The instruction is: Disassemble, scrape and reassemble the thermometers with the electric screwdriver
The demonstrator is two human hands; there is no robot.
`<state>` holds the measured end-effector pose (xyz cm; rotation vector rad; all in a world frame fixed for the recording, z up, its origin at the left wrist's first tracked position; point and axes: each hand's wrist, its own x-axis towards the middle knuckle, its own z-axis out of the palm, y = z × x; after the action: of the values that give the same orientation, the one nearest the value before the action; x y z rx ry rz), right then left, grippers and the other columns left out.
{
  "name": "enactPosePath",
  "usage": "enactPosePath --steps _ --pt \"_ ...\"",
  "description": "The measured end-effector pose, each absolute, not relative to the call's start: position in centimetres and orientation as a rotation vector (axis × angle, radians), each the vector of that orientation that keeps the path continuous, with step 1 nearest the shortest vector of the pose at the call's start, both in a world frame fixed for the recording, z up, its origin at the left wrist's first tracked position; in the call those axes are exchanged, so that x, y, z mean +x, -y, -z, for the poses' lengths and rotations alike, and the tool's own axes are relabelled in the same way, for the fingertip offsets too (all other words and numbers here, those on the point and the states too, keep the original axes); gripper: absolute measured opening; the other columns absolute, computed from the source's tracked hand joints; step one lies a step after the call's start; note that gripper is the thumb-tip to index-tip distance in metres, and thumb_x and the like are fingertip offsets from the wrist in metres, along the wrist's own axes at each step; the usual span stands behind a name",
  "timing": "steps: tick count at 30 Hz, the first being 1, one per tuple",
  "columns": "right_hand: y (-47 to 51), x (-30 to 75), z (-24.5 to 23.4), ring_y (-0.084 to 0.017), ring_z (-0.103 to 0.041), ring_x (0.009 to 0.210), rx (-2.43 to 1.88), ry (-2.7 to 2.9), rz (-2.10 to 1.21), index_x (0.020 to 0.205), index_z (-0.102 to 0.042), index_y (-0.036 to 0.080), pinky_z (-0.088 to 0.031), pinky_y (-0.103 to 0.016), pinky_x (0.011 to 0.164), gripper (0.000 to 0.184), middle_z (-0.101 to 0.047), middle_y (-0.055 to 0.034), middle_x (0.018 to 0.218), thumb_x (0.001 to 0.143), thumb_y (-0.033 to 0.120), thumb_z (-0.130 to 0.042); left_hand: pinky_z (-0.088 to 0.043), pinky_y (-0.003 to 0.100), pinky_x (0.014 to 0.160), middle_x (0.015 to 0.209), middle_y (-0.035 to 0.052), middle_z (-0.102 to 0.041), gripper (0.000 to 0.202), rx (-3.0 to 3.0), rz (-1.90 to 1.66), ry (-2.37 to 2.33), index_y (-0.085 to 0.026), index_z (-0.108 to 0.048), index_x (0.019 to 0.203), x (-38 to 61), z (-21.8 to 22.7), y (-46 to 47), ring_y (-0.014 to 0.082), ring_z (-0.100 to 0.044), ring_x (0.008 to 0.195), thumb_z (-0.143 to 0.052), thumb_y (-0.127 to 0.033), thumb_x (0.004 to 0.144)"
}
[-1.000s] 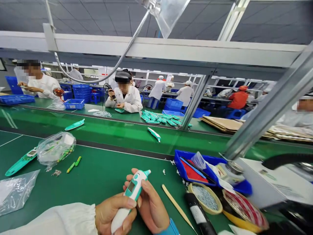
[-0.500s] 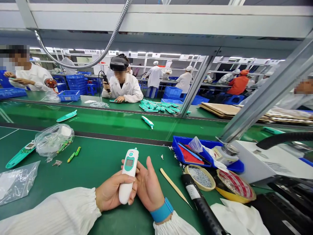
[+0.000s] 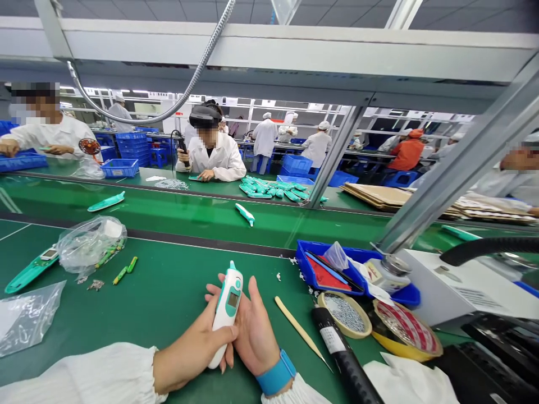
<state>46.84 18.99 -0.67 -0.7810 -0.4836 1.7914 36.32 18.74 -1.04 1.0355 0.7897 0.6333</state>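
Tilted upright over the green bench, a white and green handheld thermometer (image 3: 229,306) shows its small screen and buttons. My left hand (image 3: 197,342) is closed round its lower body, thumb across the front. Behind and to the right, my right hand (image 3: 257,331) is open with its palm up and thumb stretched out. Its fingers pass behind the thermometer and are partly hidden; fingertips show on the far side. A blue band (image 3: 277,373) circles my right wrist. Right of that hand lies a pale pointed stick (image 3: 300,330), beside a black electric screwdriver (image 3: 341,348).
A blue tray (image 3: 303,266) of tools, a ring of screws (image 3: 346,314) and a tape roll (image 3: 406,331) stand at right. Left lie batteries (image 3: 126,270), a plastic bag (image 3: 90,244) and an opened green shell (image 3: 31,272). A conveyor (image 3: 189,216) runs behind; co-workers sit beyond.
The thermometer has turned in my hands, tilting right and showing its side. My left hand has shifted lower on it. Parts on the conveyor have moved left.
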Motion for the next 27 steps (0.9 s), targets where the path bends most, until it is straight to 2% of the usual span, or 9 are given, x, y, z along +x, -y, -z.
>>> enactPosePath --steps 3,5,12,16,19,21,24,25,27 --pt "-19.0 46.9 0.6 -0.023 -0.056 0.096 -0.786 0.485 -1.790 0.118 -0.048 0.014 -0.037 -0.038 0.089 0.070 -0.062 -0.0114 0.104 0.076 0.068 -0.031 -0.031 0.016 0.039 0.042 -0.0068 -0.048 0.075 1.032 -0.627 -0.797 -0.011 -0.013 0.132 36.3 1.4 -18.7 0.0091 -0.041 0.038 -0.054 -0.035 0.073" --pt "-19.1 46.9 0.7 -0.022 -0.056 0.095 -0.792 0.472 -1.789 0.118 -0.047 0.013 -0.037 -0.038 0.089 0.071 -0.062 -0.0121 0.103 0.076 0.068 -0.032 -0.030 0.016 0.039 0.042 -0.0067 -0.048 0.076 1.042 -0.618 -0.801 -0.010 -0.013 0.132 36.3 1.3 -18.6 0.0086 -0.039 0.037 -0.054 -0.034 0.073" --pt "-19.1 46.7 0.8 -0.021 -0.058 0.090 -0.814 0.414 -1.804 0.112 -0.051 0.013 -0.037 -0.036 0.090 0.067 -0.064 -0.0106 0.096 0.076 0.066 -0.034 -0.030 0.018 0.041 0.046 -0.0040 -0.050 0.055 0.959 -0.575 -0.818 -0.011 -0.031 0.119 36.2 -0.3 -18.5 0.0086 -0.039 0.039 -0.049 -0.032 0.072" --pt "-19.2 46.7 0.9 -0.020 -0.058 0.087 -0.825 0.431 -1.801 0.107 -0.053 0.014 -0.040 -0.034 0.087 0.064 -0.064 -0.0091 0.093 0.076 0.066 -0.034 -0.029 0.019 0.040 0.047 -0.0039 -0.050 0.050 0.940 -0.581 -0.843 -0.011 -0.035 0.113 36.2 -0.7 -18.4 0.0082 -0.038 0.038 -0.050 -0.032 0.070" --pt "-19.4 46.8 1.2 -0.018 -0.060 0.082 -0.858 0.437 -1.777 0.104 -0.053 0.015 -0.046 -0.029 0.076 0.062 -0.064 -0.0084 0.092 0.076 0.067 -0.036 -0.030 0.019 0.041 0.049 -0.0037 -0.050 0.048 0.957 -0.567 -0.840 -0.012 -0.036 0.112 36.2 -0.7 -18.5 0.0077 -0.039 0.040 -0.051 -0.031 0.071" --pt "-19.4 46.7 1.5 -0.016 -0.061 0.067 -0.912 0.450 -1.743 0.101 -0.054 0.016 -0.047 -0.025 0.057 0.061 -0.064 -0.0067 0.087 0.074 0.068 -0.036 -0.034 0.018 0.044 0.055 -0.0029 -0.052 0.050 0.968 -0.553 -0.831 -0.012 -0.037 0.112 36.1 -0.5 -18.7 0.0082 -0.044 0.047 -0.056 -0.030 0.069" --pt "-18.8 46.3 2.1 -0.011 -0.050 0.041 -0.970 0.532 -1.719 0.090 -0.056 0.015 -0.034 -0.021 0.032 0.065 -0.062 -0.0037 0.069 0.072 0.073 -0.032 -0.038 0.018 0.047 0.062 -0.0020 -0.053 0.053 0.988 -0.516 -0.849 -0.013 -0.039 0.111 35.8 -0.2 -18.8 0.0089 -0.048 0.054 -0.062 -0.031 0.067" --pt "-18.2 46.3 2.2 -0.011 -0.049 0.040 -0.971 0.569 -1.686 0.087 -0.057 0.015 -0.033 -0.021 0.032 0.065 -0.061 -0.0033 0.066 0.072 0.072 -0.032 -0.038 0.018 0.046 0.061 -0.0022 -0.052 0.052 1.001 -0.496 -0.852 -0.013 -0.040 0.110 35.7 -0.1 -18.9 0.0086 -0.047 0.053 -0.062 -0.032 0.067" --pt "-16.3 46.5 2.2 -0.012 -0.055 0.052 -0.983 0.637 -1.575 0.088 -0.058 0.015 -0.043 -0.023 0.043 0.058 -0.062 -0.0045 0.071 0.075 0.067 -0.037 -0.038 0.017 0.044 0.058 -0.0030 -0.051 0.049 1.041 -0.452 -0.819 -0.013 -0.042 0.107 35.4 0.3 -18.9 0.0073 -0.045 0.048 -0.063 -0.036 0.069"
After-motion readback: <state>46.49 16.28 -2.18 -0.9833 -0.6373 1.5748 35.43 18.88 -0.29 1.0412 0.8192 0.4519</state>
